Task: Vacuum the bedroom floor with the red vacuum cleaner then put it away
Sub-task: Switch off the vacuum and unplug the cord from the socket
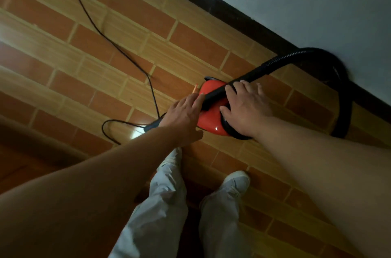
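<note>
Red vacuum cleaner (210, 118) sits on the tiled floor (84, 50) near the dark baseboard (243, 18), its glossy rounded body lengthwise toward the wall. Its black tube (218, 92) slants across the top. The left hand (184, 114) touches its side, fingers straight. The right hand (246, 105) lies over tube and body; whether it grips is unclear.
</note>
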`<state>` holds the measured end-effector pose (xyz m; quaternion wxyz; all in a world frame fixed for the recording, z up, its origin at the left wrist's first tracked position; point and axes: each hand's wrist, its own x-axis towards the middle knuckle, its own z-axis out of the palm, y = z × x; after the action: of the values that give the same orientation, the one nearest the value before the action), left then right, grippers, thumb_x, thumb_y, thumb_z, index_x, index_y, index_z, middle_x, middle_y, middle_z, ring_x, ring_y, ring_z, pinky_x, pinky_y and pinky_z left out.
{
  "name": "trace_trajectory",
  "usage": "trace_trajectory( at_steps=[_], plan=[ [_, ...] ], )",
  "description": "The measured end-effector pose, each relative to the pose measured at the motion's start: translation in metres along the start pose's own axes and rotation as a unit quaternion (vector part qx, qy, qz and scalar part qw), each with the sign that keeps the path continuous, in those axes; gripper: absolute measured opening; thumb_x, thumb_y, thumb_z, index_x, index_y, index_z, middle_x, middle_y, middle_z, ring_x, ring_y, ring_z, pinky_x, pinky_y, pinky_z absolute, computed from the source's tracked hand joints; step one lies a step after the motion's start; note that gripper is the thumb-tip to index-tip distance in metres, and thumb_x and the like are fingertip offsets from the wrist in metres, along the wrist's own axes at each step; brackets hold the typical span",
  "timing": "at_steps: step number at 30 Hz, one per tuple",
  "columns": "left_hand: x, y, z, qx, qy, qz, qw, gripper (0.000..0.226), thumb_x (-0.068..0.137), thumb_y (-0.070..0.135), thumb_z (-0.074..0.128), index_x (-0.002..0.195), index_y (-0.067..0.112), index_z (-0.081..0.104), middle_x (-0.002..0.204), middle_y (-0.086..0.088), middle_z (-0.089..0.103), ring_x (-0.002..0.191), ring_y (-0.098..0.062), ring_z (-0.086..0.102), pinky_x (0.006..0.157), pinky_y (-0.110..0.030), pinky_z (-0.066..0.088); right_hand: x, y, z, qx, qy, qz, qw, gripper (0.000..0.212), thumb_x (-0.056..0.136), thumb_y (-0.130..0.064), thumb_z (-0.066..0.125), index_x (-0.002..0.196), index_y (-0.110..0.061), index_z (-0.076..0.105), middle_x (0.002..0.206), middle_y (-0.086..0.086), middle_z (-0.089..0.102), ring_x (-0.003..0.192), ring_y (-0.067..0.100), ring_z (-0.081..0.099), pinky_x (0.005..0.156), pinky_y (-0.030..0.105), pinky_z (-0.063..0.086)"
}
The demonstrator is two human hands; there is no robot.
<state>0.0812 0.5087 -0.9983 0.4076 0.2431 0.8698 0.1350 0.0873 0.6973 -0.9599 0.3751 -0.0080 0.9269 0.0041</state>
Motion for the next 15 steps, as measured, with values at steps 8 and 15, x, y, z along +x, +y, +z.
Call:
trace_trajectory(
  at_steps=[8, 15],
  plan=[
    [-0.15, -0.002, -0.079, -0.048, 0.047, -0.054, 0.996, 0.092, 0.091, 0.042, 0.067, 0.161, 0.024, 0.01, 0.168, -0.002, 0.014, 0.153, -0.024, 0.017, 0.123, -0.043, 0.02, -0.089, -0.077, -0.087, 0.104, 0.027, 0.022, 0.994, 0.048, 0.102, -0.038, 0.052, 0.141, -0.011, 0.048, 0.139, 0.016, 0.053, 0.126, 0.036, 0.05, 0.099, 0.048, 0.043],
    [-0.221, 0.004, -0.095, -0.07, 0.073, -0.093, 0.99, 0.089, 0.092, 0.042, 0.064, 0.162, 0.024, 0.011, 0.168, -0.001, 0.015, 0.155, -0.023, 0.014, 0.126, -0.043, 0.018, -0.133, -0.103, -0.12, 0.099, 0.016, -0.012, 0.995, 0.047, 0.103, -0.039, 0.05, 0.143, -0.015, 0.046, 0.139, 0.011, 0.052, 0.12, 0.029, 0.051, 0.091, 0.041, 0.046]
  ],
)
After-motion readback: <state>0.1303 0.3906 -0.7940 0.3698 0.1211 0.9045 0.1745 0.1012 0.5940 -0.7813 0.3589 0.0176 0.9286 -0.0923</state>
